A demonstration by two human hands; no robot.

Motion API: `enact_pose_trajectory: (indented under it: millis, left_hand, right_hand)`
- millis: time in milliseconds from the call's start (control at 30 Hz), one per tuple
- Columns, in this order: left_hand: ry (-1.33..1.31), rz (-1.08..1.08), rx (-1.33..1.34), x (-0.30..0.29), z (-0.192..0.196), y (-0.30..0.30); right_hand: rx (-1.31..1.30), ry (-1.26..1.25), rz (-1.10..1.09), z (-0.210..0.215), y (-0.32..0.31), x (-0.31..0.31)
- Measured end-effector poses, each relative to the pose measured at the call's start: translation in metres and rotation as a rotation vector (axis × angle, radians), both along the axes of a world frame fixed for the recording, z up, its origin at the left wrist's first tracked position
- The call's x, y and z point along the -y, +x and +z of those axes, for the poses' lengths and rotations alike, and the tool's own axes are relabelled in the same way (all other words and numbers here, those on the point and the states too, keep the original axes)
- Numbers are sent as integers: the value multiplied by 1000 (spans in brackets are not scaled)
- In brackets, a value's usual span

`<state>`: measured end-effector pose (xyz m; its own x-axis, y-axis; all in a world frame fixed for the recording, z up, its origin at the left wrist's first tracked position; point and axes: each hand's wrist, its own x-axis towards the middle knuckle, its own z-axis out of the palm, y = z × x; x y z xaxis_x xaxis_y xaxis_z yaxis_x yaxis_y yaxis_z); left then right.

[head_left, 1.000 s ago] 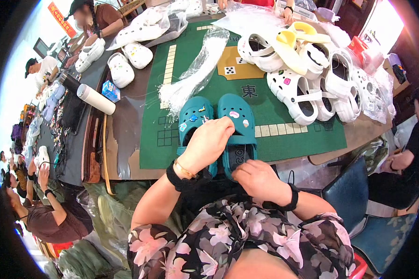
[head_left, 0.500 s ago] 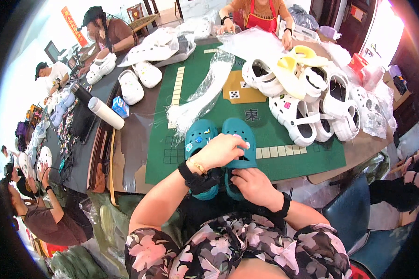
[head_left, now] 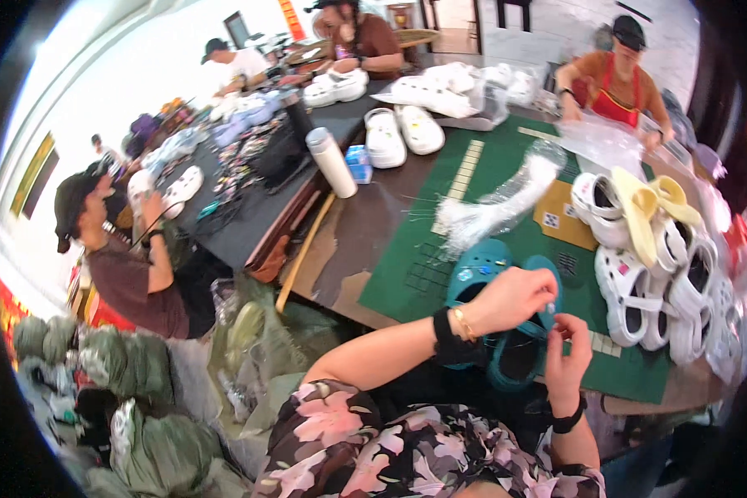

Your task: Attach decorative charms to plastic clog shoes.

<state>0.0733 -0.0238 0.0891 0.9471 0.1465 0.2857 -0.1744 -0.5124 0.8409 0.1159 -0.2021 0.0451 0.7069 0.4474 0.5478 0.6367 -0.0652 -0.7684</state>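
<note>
Two teal clogs lie side by side at the near edge of the green mat (head_left: 407, 270), the left clog (head_left: 483, 259) with small charms on its top. My left hand (head_left: 515, 297) reaches across to the right clog (head_left: 543, 266), its fingers bent and pressed together over the upper. A tiny pale piece shows by its fingertips, too small to name. My right hand (head_left: 568, 357) is raised beside that clog's strap, thumb and fingers pinched. What its fingertips hold, if anything, cannot be made out.
White clogs (head_left: 622, 286) and yellow ones (head_left: 635, 203) are piled on the right. A bundle of thin white strands (head_left: 490, 212) lies ahead. To the left stand a white bottle (head_left: 332, 162) and a white clog pair (head_left: 422, 130). Co-workers sit around the tables.
The view has swung left, so the clogs and mat appear farther right. My right hand has come off the right clog's strap and up toward my left fingertips. My left hand stays over the clog.
</note>
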Motion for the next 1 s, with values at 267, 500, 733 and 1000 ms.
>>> enact_pose_trajectory:
  millis: [267, 500, 733, 1000]
  left_hand:
    - [-58, 66, 150, 3, -13, -23]
    - [-354, 98, -15, -5, -15, -32]
    - [-521, 118, -111, -16, -18, -30]
    - [-561, 126, -130, -13, -17, -31]
  right_hand:
    - [-331, 47, 221, -11, 11, -28]
    - [-408, 101, 203, 2, 6, -41]
    - [-342, 167, 92, -5, 13, -48]
    - [-224, 125, 78, 2, 11, -44]
